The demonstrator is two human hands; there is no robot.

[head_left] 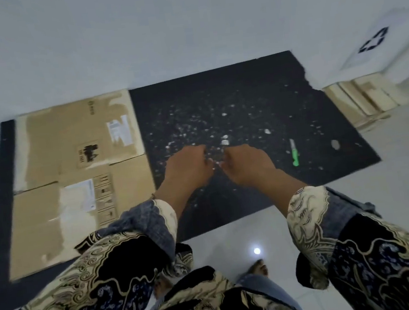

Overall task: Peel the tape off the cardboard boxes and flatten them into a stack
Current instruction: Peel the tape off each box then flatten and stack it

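A flattened cardboard box (76,170) lies on the left part of a black mat (243,98), with torn labels and bare patches on its face. My left hand (187,168) and my right hand (247,165) hover close together over the middle of the mat, fingers curled and fingertips nearly touching. A small pale scrap seems pinched between them, but blur hides what it is. Many white scraps (225,140) are scattered on the mat just beyond my hands.
A green-handled knife (294,152) lies on the mat right of my right hand. More folded cardboard (361,99) stands at the mat's right corner, below a white bin with a recycling symbol (374,40). White tile floor surrounds the mat.
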